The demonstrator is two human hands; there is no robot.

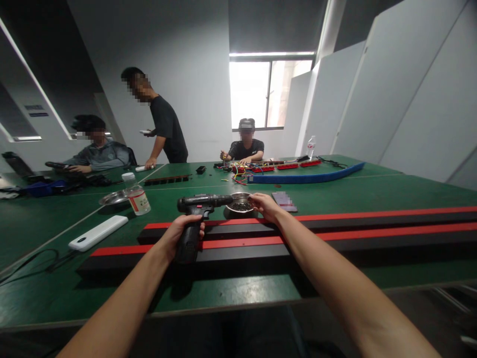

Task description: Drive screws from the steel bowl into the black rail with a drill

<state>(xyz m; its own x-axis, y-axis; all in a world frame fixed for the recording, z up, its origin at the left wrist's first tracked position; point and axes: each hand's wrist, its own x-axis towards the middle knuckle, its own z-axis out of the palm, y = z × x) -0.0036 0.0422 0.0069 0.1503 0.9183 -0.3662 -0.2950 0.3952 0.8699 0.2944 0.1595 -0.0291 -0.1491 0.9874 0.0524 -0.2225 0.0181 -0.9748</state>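
Left hand point(181, 236) clamps the grip of the cordless drill point(197, 209), above the black-and-red rails point(335, 233). Right hand point(265, 205) sits at the metal bowl point(238, 195) rim — whether it pinches anything, we cannot tell. We judge screw-fetching in hand; next calls for seating one on the bit.

Dark bits point(241, 205) in the bowl point(231, 209), perhaps screws, are too small to tell.

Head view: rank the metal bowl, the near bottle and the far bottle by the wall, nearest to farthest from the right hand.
1. Metal bowl: touched by the right hand.
2. Near bottle: to its left.
3. Far bottle: far back, on the right.
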